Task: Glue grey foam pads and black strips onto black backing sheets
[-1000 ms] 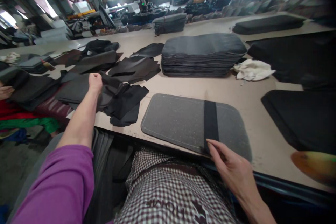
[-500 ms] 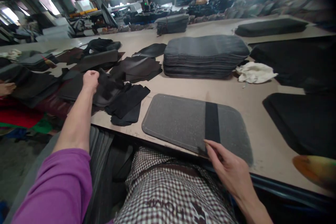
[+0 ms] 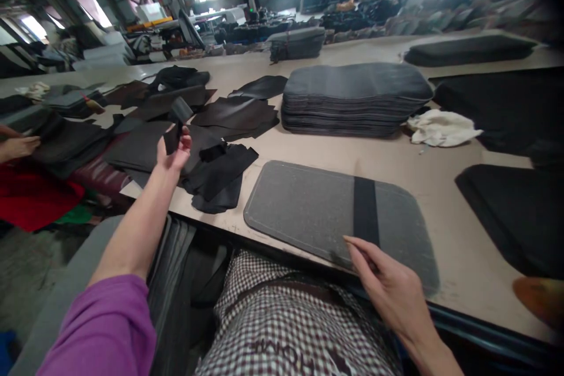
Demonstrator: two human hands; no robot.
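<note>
Grey panel (image 3: 299,202), rounded corners, one black band (image 3: 365,208)
Lying flat on the worktop (image 3: 324,150), kinda speckled. Left hand (image 3: 180,155) has fingers round a bent black strip (image 3: 171,140); right hand (image 3: 390,285) is pinched closed over panel's near side.

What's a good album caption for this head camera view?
Left hand holding a dark piece, right hand at the near edge of a grey panel.

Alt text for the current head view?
A person's left hand holds a dark strip over dark pieces on a table; the right hand is at the near side of a gray panel crossed by a black band.
</note>
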